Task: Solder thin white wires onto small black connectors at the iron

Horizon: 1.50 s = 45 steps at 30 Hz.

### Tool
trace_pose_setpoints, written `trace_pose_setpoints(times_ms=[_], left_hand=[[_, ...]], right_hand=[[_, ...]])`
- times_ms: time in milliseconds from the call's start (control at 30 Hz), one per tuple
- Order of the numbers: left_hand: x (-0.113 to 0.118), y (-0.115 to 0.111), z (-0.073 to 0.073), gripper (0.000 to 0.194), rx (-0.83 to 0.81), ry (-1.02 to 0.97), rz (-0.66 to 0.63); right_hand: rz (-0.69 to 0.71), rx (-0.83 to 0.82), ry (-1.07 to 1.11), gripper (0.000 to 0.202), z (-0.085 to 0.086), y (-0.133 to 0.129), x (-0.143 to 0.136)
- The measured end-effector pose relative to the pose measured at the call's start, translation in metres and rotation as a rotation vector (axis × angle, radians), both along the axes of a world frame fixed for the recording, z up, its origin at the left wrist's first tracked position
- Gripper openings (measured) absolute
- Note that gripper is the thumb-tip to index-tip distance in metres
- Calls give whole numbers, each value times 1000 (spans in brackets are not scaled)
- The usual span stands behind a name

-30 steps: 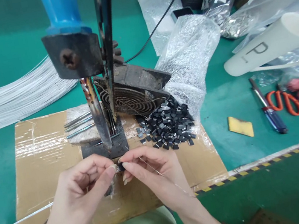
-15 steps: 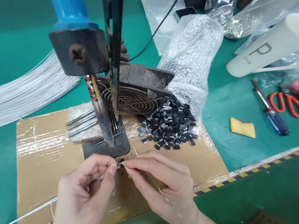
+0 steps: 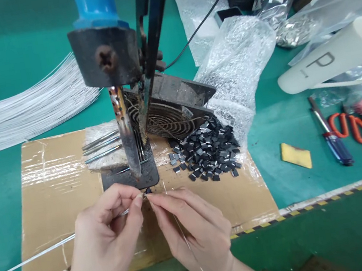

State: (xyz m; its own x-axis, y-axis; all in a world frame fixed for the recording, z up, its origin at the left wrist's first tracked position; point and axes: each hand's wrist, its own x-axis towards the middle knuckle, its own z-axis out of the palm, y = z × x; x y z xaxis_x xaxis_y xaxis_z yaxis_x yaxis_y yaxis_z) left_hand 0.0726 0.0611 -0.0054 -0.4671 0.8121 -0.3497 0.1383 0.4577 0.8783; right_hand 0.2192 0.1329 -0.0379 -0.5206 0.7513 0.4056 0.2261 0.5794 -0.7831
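My left hand (image 3: 110, 240) pinches the end of a thin white cable (image 3: 48, 253) that runs off to the left. My right hand (image 3: 195, 230) is pinched at the same spot, with a fine solder-like wire (image 3: 181, 228) passing across its fingers. A small black part (image 3: 147, 190) shows at the fingertips, largely hidden. Just above hangs the dark tip of a soldering iron (image 3: 130, 148) with a blue handle (image 3: 95, 4), in a black clamp. To its right lies a pile of small black connectors (image 3: 209, 151) on the cardboard (image 3: 53, 184).
A dusty fan (image 3: 171, 116) stands behind the iron. White cables (image 3: 25, 115) lie at the left, metal rods (image 3: 101, 146) on a pad. Rightward are bubble wrap (image 3: 238, 61), a yellow sponge (image 3: 295, 155), a screwdriver (image 3: 332, 138), orange-handled scissors (image 3: 356, 124) and a white cup (image 3: 330, 55).
The view has shifted slightly, so the iron appears farther right. Both hands stay pinched together below the iron; my right hand's wrist has moved a little to the left.
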Motion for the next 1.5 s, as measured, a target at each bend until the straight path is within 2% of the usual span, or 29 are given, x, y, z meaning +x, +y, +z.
trace_pose_setpoints(times_ms=[133, 333, 633, 767, 933, 1033, 1300, 1500], left_hand=[[1, 5, 0, 14, 26, -2, 40], [3, 9, 1, 18, 26, -37, 101], [-1, 9, 0, 20, 39, -104, 84], [-2, 11, 1, 18, 20, -119, 59], [-3, 9, 1, 17, 18, -141, 43], [-2, 6, 1, 17, 25, -134, 32], [-1, 7, 5, 16, 24, -140, 29], [-2, 2, 2, 16, 0, -116, -9]], right_hand=[[-3, -15, 22, 24, 2, -1, -2], [-12, -193, 123, 20, 2, -1, -5], [33, -220, 127, 21, 4, 6, -3], [-4, -335, 148, 24, 1, 9, 0], [27, -662, 155, 21, -2, 12, 1], [56, -789, 165, 16, -2, 13, 0], [58, -877, 191, 15, -1, 13, 0], [17, -929, 208, 13, -2, 11, -2]])
